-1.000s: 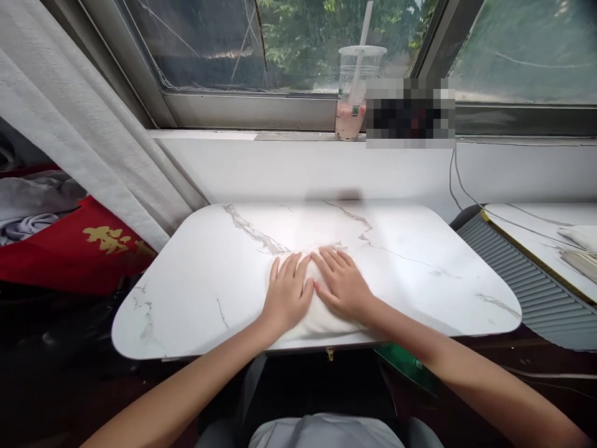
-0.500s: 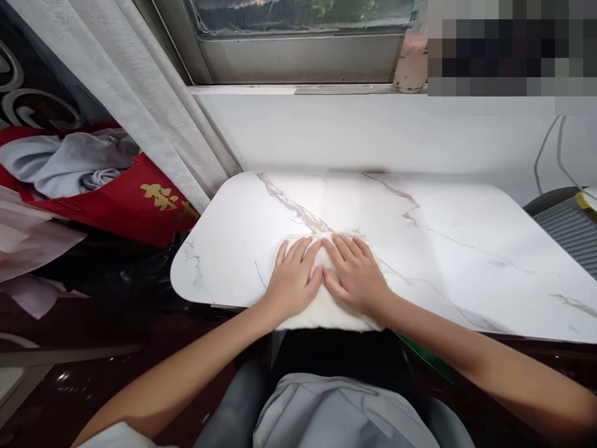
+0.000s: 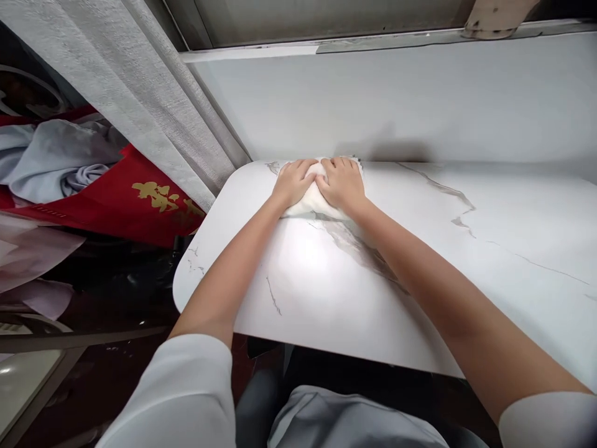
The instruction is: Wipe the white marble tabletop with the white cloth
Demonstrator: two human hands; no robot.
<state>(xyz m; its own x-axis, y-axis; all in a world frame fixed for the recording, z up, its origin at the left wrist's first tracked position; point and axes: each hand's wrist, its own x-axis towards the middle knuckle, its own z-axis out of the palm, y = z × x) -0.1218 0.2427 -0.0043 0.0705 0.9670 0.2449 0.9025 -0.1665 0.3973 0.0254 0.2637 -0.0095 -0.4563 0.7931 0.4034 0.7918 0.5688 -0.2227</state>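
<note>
A white fluffy cloth [image 3: 311,200] lies bunched at the far left edge of the white marble table [image 3: 466,261], close to the wall. My left hand [image 3: 293,182] and my right hand [image 3: 342,183] sit side by side on top of it. The fingers of both curl over the far side of the bunch and press it down. Both arms are stretched out across the tabletop. Most of the cloth is hidden under my hands.
A white wall [image 3: 373,106] rises right behind the table, with a window sill above and the base of a plastic cup [image 3: 494,18] on it. A grey curtain [image 3: 153,112] hangs at the left. Beyond it lie a red cloth [image 3: 140,205] and grey garments [image 3: 60,155].
Both hands have pushed the cloth from the near edge of the table across to the far edge by the wall. The fingers went from flat to curled. The view has tilted down.
</note>
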